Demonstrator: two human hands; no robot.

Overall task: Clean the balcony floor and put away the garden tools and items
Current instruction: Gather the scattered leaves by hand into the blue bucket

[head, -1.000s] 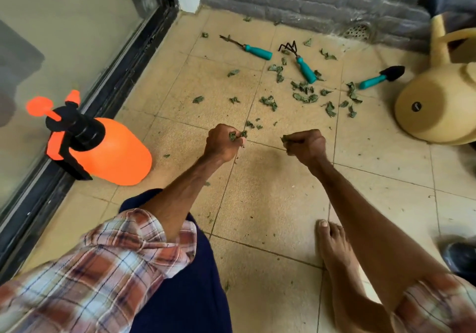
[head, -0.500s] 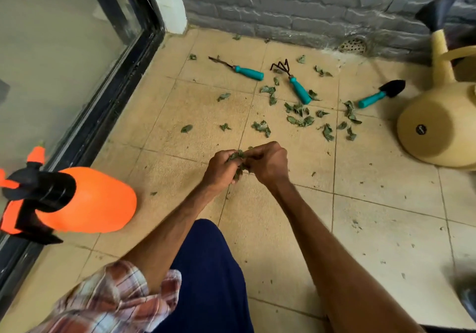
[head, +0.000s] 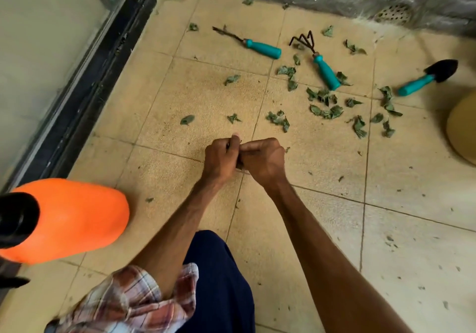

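— Status, quick?
— Left hand (head: 221, 157) and right hand (head: 262, 160) are pressing together low over the floor (head: 322, 204), mid-view. Both are curling tight and clamping on leaf scraps (head: 239, 164); only dark bits are showing between them.
— Rest of the mess?
— Loose leaves (head: 327, 111) are lying scattered on the far tiles, mostly to the right. Three teal-handled tools are lying among them, apart from each other: weeder (head: 262, 48) far centre, hand rake (head: 324, 71) right of it, trowel (head: 422, 81) further right.
— Anything else?
— Orange sprayer (head: 74, 216) is sitting near left, beside the glass door (head: 38, 49). Yellow watering can (head: 463, 132) is poking in at the right edge.
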